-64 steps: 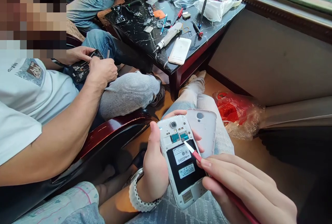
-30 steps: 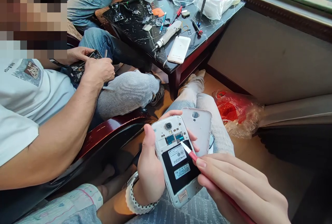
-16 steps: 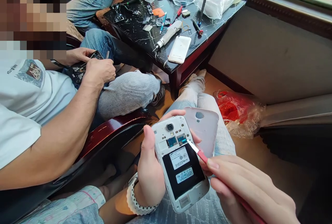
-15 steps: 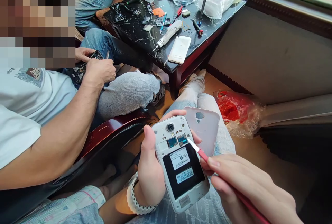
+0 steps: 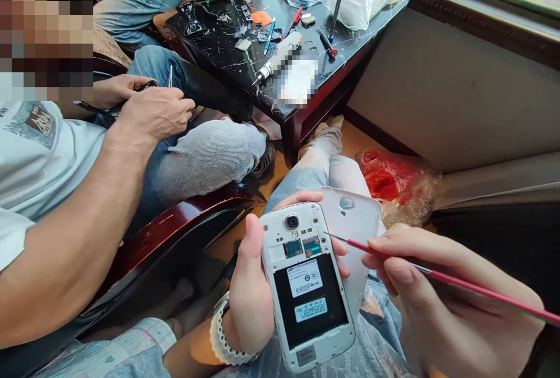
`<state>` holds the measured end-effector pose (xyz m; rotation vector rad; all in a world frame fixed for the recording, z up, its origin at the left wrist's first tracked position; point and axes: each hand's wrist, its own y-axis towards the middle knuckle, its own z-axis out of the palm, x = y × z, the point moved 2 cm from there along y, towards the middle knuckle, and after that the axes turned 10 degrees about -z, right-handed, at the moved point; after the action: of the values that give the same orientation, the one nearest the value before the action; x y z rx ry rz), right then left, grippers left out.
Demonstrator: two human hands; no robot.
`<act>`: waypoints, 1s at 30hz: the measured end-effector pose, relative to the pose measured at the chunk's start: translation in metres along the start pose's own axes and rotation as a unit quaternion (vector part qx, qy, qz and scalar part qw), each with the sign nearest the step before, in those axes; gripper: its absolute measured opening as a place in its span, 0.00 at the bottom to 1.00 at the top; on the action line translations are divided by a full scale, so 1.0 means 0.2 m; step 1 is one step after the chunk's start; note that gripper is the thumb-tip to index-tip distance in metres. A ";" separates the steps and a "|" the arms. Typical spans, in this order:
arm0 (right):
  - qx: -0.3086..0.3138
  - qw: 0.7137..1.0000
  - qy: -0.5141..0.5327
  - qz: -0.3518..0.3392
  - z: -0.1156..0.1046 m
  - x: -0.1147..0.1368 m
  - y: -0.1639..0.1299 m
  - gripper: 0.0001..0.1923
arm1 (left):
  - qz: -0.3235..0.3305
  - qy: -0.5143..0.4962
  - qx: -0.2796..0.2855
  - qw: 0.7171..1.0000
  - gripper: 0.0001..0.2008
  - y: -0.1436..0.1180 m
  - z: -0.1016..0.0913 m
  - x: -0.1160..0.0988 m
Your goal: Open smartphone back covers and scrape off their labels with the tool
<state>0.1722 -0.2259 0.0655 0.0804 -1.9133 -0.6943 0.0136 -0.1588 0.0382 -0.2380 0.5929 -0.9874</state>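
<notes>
A white rectangular plastic phone [image 5: 310, 287], its black battery bay [image 5: 335, 284] bare, lies inside the grip of the left hand [image 5: 251, 302], thumb and fingers along opposite long edges, its long axis running forward and leaning slightly left. The right hand [image 5: 459, 314] pinches a slim red-handled metal tool [image 5: 464, 285] to the phone's right, tip at its upper right edge (contact unclear). A thin white plastic cover [image 5: 363, 214] lies behind the phone.

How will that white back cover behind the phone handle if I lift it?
The white back cover looks like a thin shell, so probably light and slightly springy. Its smooth-looking face may be slippery. The camera cutout near one end could be where it bends or cracks first.
</notes>
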 end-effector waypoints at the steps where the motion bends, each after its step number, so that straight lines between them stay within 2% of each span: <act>1: 0.012 1.000 -0.002 -0.001 0.00 -0.01 0.01 0.08 | -0.007 -0.008 0.010 1.000 0.33 0.00 0.00 0.00; 4: 0.031 1.000 -0.001 0.002 -0.01 -0.04 0.01 0.05 | -0.034 -0.018 0.005 0.999 0.32 -0.01 0.00 0.00; 13: 0.063 0.995 0.075 0.013 -0.03 -0.09 0.01 0.07 | -0.087 -0.004 -0.022 0.996 0.33 -0.03 0.01 -0.02; 21: 0.076 0.982 0.161 0.071 -0.05 -0.14 -0.01 0.08 | -0.136 -0.031 0.023 0.990 0.35 -0.01 -0.02 -0.01; 26: 0.077 0.980 0.170 0.063 -0.05 -0.15 -0.02 0.08 | -0.153 0.017 0.023 0.988 0.37 -0.01 -0.02 -0.03; 30: 0.077 0.980 0.173 0.064 -0.05 -0.16 -0.03 0.08 | -0.154 -0.002 0.029 0.988 0.37 -0.01 -0.01 -0.02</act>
<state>0.1940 -0.2238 0.0401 0.1638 -1.6180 -0.4142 0.0090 -0.1556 0.0392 -0.2847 0.5311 -1.3004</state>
